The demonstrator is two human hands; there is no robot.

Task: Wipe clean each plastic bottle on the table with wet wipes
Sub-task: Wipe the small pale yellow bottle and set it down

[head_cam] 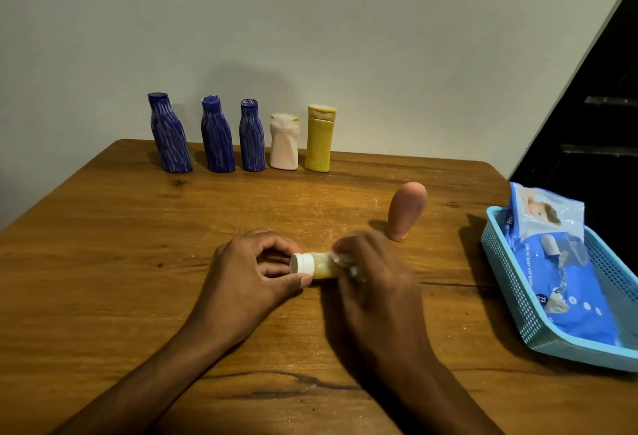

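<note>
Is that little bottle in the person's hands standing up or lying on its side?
On its side. The small bottle lies horizontal, white cap toward the left hand pinching it; the right hand wraps its body with a wet wipe.

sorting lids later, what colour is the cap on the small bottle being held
White: the cap on the small yellowish bottle, pinched by the left hand, seen in the head view.

Over the wooden tabletop [103, 262], the left hand [248, 279] pinches the white cap of a small yellowish plastic bottle [316, 264] held sideways. The blurred right hand [374, 279] grips its body with a crumpled wet wipe [343, 258]. Five plastic bottles stand along the wall.
</note>
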